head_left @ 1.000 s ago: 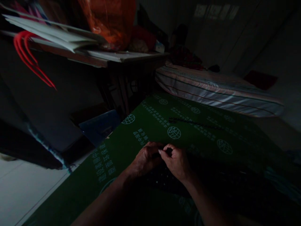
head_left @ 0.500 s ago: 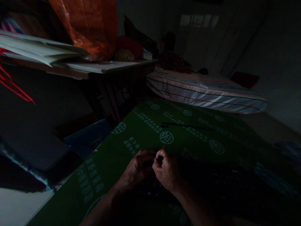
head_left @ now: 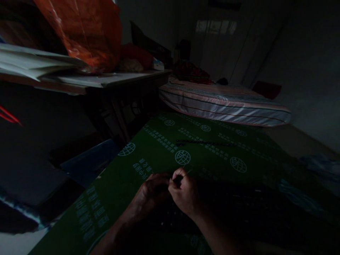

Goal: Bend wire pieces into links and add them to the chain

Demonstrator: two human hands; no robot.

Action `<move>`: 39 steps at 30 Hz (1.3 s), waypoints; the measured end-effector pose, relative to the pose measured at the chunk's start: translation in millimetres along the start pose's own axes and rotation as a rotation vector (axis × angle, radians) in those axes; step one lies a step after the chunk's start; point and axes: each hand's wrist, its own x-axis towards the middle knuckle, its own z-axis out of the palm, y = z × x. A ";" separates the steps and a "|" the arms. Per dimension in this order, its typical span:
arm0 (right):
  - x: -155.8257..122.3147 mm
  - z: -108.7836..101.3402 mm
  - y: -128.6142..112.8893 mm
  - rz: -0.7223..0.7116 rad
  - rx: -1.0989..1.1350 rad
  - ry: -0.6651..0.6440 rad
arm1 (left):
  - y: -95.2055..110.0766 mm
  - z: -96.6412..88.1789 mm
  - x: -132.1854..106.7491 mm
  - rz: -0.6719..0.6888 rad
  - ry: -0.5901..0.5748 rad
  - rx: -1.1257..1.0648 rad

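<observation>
Side by side over the green board (head_left: 148, 148), both my hands are closed with their fingertips nearly touching. My left hand (head_left: 151, 187) has its fingers curled on the edge of a dark cloth (head_left: 239, 209) dotted with small shiny specks. Thumb and forefinger of my right hand (head_left: 184, 191) are pinched beside it. A thin, pale, thread-like strand (head_left: 188, 169) shows just above the right fingers; what they pinch is too small and dark to make out. Beyond the hands, a dark, narrow beaded-looking strip (head_left: 204, 142) lies across the board.
At left stands a table (head_left: 106, 80) bearing papers (head_left: 34, 63) and an orange plastic bag (head_left: 90, 35). A striped mattress (head_left: 225, 102) lies beyond the board. Bluish cloth (head_left: 300, 196) is at right, and a blue panel (head_left: 87, 163) sits low at left. The room is dim.
The view has shifted slightly, so most things sit further left. My right hand has turned a little at the wrist and stays pinched; my left hand keeps its place by the cloth.
</observation>
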 end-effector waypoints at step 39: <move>5.6 -12.8 -5.3 -0.071 0.258 -0.144 | 21.7 -13.7 -2.0 -0.300 0.128 -0.236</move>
